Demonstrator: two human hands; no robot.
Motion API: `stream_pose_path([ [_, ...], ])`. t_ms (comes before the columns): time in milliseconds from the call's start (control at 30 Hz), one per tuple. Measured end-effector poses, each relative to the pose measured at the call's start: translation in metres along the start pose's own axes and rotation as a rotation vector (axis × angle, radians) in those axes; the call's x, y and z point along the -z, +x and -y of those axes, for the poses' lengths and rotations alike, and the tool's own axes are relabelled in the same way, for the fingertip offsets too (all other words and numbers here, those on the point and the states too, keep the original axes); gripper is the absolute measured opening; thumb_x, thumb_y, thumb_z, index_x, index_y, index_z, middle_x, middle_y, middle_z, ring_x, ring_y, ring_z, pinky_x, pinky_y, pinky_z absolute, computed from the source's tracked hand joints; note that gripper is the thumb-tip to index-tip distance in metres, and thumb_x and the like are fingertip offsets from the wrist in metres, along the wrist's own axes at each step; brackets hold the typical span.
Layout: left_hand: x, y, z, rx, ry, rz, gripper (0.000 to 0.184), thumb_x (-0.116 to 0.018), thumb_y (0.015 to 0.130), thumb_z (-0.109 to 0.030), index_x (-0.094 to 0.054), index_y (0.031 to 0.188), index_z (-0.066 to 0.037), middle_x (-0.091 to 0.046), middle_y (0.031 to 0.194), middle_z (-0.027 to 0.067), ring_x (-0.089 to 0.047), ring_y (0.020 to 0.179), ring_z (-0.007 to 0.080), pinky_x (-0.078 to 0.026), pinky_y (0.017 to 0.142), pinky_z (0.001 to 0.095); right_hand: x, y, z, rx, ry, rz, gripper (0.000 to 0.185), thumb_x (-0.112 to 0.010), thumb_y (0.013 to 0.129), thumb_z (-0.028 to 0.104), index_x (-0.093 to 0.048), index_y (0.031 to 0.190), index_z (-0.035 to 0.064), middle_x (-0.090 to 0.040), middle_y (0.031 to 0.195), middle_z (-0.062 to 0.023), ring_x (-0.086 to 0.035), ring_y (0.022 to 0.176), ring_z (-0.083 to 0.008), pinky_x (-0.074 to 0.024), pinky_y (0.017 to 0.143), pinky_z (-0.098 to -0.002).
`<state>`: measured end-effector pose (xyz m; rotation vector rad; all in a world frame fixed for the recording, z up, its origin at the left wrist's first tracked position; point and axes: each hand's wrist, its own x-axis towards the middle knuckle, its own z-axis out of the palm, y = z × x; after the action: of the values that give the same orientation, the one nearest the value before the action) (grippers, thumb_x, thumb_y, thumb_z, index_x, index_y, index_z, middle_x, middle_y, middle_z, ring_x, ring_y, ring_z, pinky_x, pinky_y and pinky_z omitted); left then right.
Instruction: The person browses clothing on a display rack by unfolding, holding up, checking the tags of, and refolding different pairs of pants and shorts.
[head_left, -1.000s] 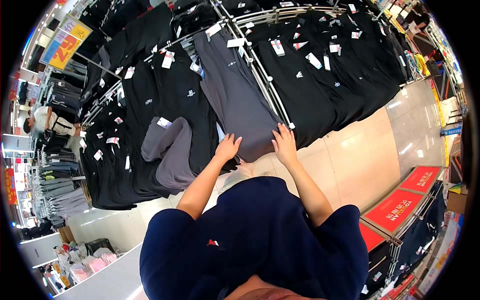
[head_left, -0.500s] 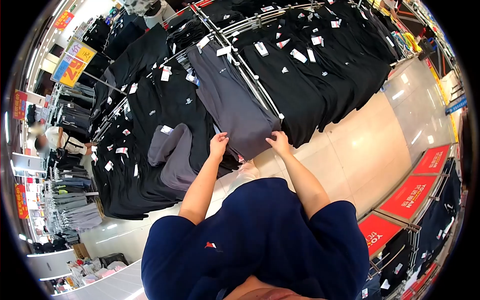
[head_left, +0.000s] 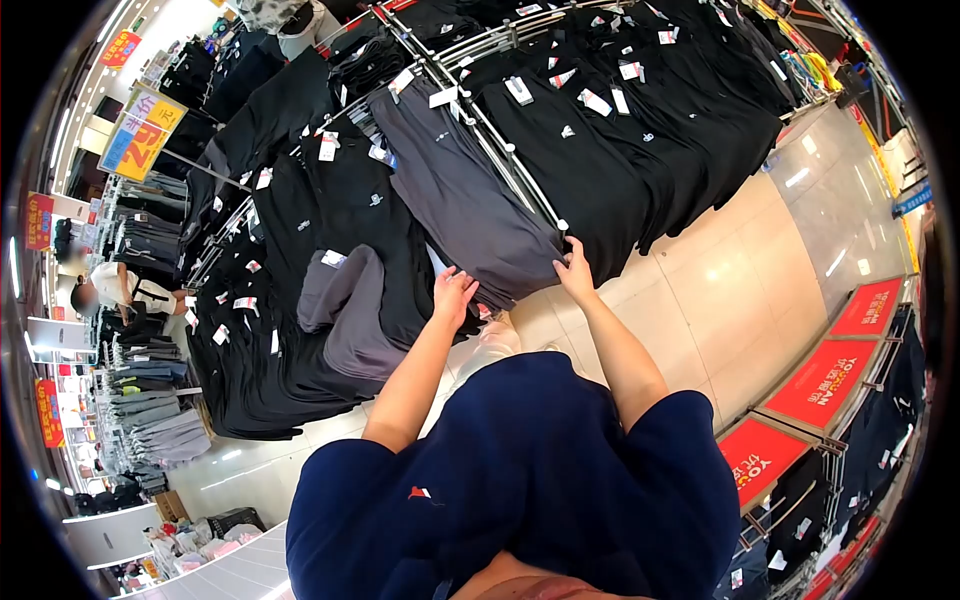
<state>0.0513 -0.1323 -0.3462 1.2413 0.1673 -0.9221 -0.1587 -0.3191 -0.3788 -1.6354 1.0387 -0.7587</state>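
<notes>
Grey trousers (head_left: 465, 215) lie lengthwise on the rack between black pairs, their lower end draped over the front edge. At the left side of that end is my left hand (head_left: 455, 295), its fingers stretched and apart, close to the cloth. My right hand (head_left: 575, 275) is by the opposite side, near the tip of the metal rail (head_left: 510, 150), thumb and forefinger spread. Its fingertips touch or nearly touch the grey cloth; I cannot tell which. Another grey pair (head_left: 350, 310) lies folded over the black trousers (head_left: 370, 205) on the left.
More black trousers (head_left: 620, 150) with white tags hang right of the rail. A yellow and blue price sign (head_left: 143, 132) stands at the upper left. Red sign boards (head_left: 820, 385) top another rack at the lower right. A person in white (head_left: 120, 285) is far left.
Both hands have loosened from a pinch on the grey trousers' lower corners. The cloth's end, flat and spread before, now hangs in folds. My right hand has moved slightly up and right.
</notes>
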Motion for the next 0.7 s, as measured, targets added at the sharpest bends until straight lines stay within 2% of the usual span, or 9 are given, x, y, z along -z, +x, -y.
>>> stream_pose_path([
  [33, 0.001, -0.004, 0.002, 0.003, 0.012, 0.019, 0.045, -0.058, 0.095, -0.005, -0.036, 0.135, -0.004, -0.058, 0.105, 0.0108, -0.062, 0.099, 0.0232, -0.053, 0.093, 0.0416, -0.003, -0.001, -0.001, 0.03, -0.002, 0.003, 0.035, -0.07, 0.084, 0.007, -0.057, 0.116, 0.0013, -0.056, 0.075, -0.0071, -0.053, 0.07, -0.0187, -0.0472, 0.07, -0.0308],
  [167, 0.003, -0.022, 0.005, 0.121, 0.048, 0.114, 0.049, -0.06, 0.095, -0.009, -0.036, 0.137, -0.001, -0.058, 0.116, 0.0105, -0.06, 0.108, 0.0233, -0.051, 0.091, 0.0356, -0.013, 0.011, -0.017, 0.132, -0.07, -0.004, 0.038, -0.073, 0.083, 0.01, -0.059, 0.116, -0.0003, -0.06, 0.081, -0.0086, -0.055, 0.074, -0.0185, -0.0477, 0.074, -0.0305],
  [267, 0.004, -0.02, 0.013, 0.141, 0.096, 0.161, 0.039, -0.062, 0.096, -0.012, -0.049, 0.131, -0.004, -0.061, 0.109, 0.0054, -0.061, 0.099, 0.018, -0.05, 0.083, 0.031, -0.008, 0.017, -0.011, 0.012, -0.094, 0.048, 0.032, -0.075, 0.082, 0.01, -0.062, 0.108, -0.0018, -0.063, 0.09, -0.0107, -0.058, 0.081, -0.0193, -0.0476, 0.077, -0.0312],
  [367, 0.002, -0.017, 0.02, 0.176, 0.136, 0.155, 0.044, -0.064, 0.094, -0.013, -0.047, 0.134, -0.004, -0.061, 0.105, 0.0027, -0.059, 0.093, 0.014, -0.049, 0.08, 0.029, -0.01, 0.023, -0.017, 0.027, -0.114, 0.076, 0.03, -0.075, 0.082, 0.012, -0.063, 0.105, -0.0027, -0.062, 0.087, -0.0108, -0.06, 0.083, -0.0194, -0.0482, 0.078, -0.0313],
  [433, -0.005, -0.019, 0.023, 0.142, 0.111, 0.13, 0.048, -0.068, 0.093, -0.016, -0.048, 0.135, -0.005, -0.061, 0.101, 0.0006, -0.056, 0.088, 0.0104, -0.047, 0.077, 0.0265, -0.007, 0.028, -0.016, 0.371, -0.305, -0.022, 0.027, -0.073, 0.084, 0.014, -0.062, 0.102, -0.0033, -0.058, 0.078, -0.0089, -0.059, 0.077, -0.019, -0.0485, 0.073, -0.032],
  [567, -0.007, -0.015, 0.031, 0.15, 0.155, 0.069, 0.04, -0.071, 0.091, -0.023, -0.055, 0.126, -0.01, -0.062, 0.098, -0.0017, -0.056, 0.086, 0.0097, -0.044, 0.081, 0.0272, 0.0, 0.023, 0.008, 0.445, -0.105, 0.034, 0.022, -0.069, 0.089, 0.016, -0.062, 0.1, -0.0023, -0.056, 0.078, -0.006, -0.057, 0.076, -0.016, -0.0469, 0.07, -0.0316],
  [633, 0.004, -0.011, 0.036, 0.279, 0.077, 0.278, 0.031, -0.071, 0.091, -0.029, -0.058, 0.115, -0.015, -0.062, 0.096, -0.0045, -0.057, 0.086, 0.01, -0.043, 0.087, 0.0293, 0.01, 0.016, 0.033, 0.053, -0.024, 0.318, 0.019, -0.063, 0.094, 0.017, -0.063, 0.101, 0.0, -0.06, 0.089, -0.0056, -0.057, 0.084, -0.0132, -0.0466, 0.075, -0.0298],
  [667, -0.012, -0.035, 0.02, 0.326, 0.067, 0.25, 0.024, -0.071, 0.091, -0.033, -0.058, 0.106, -0.019, -0.064, 0.096, -0.0068, -0.058, 0.089, 0.0104, -0.04, 0.092, 0.0301, 0.021, 0.016, 0.058, -0.028, -0.028, 0.497, 0.02, -0.059, 0.098, 0.018, -0.062, 0.107, 0.0005, -0.062, 0.1, -0.0042, -0.057, 0.091, -0.0098, -0.0463, 0.083, -0.0267],
  [700, -0.008, -0.033, 0.024, 0.325, 0.066, 0.249, 0.024, -0.071, 0.091, -0.033, -0.058, 0.106, -0.019, -0.064, 0.096, -0.0068, -0.058, 0.089, 0.0104, -0.04, 0.092, 0.0301, 0.016, 0.014, 0.057, -0.028, -0.029, 0.498, 0.02, -0.059, 0.098, 0.018, -0.062, 0.107, 0.0005, -0.062, 0.1, -0.0042, -0.057, 0.091, -0.0098, -0.0463, 0.083, -0.0267],
])
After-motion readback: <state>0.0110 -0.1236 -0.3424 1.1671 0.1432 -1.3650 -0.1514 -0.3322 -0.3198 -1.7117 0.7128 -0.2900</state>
